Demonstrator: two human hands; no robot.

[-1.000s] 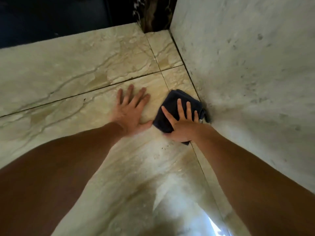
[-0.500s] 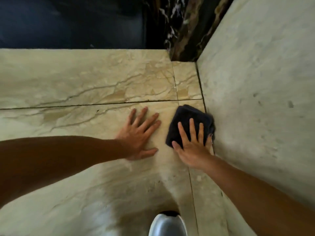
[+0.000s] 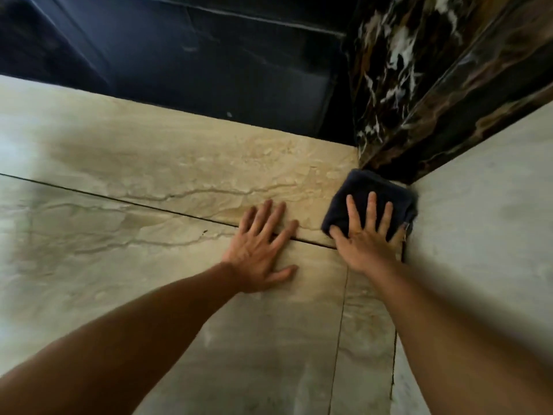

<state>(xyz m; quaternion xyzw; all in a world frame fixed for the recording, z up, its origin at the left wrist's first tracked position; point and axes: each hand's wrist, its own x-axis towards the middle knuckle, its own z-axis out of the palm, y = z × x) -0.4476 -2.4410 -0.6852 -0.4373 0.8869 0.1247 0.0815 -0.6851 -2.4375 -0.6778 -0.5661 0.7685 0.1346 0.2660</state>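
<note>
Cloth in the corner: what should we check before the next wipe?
1. Right hand flat on the dark cloth, fingers spread: ok.
2. Left hand braced flat on the beige marble: ok.
3. Dark cloth reaches the corner, against the pale wall: ok.
4. Dark cloth folded, not bunched up: ok.
5. Dark cloth wet or dry: cannot tell.
6. Beige marble under it clean: cannot tell.

Dark cloth (image 3: pixel 363 191) looks soft, matt; beige floor (image 3: pixel 179 163) polished veined stone (dark marble trim (image 3: pixel 419 94) glossy).
</note>
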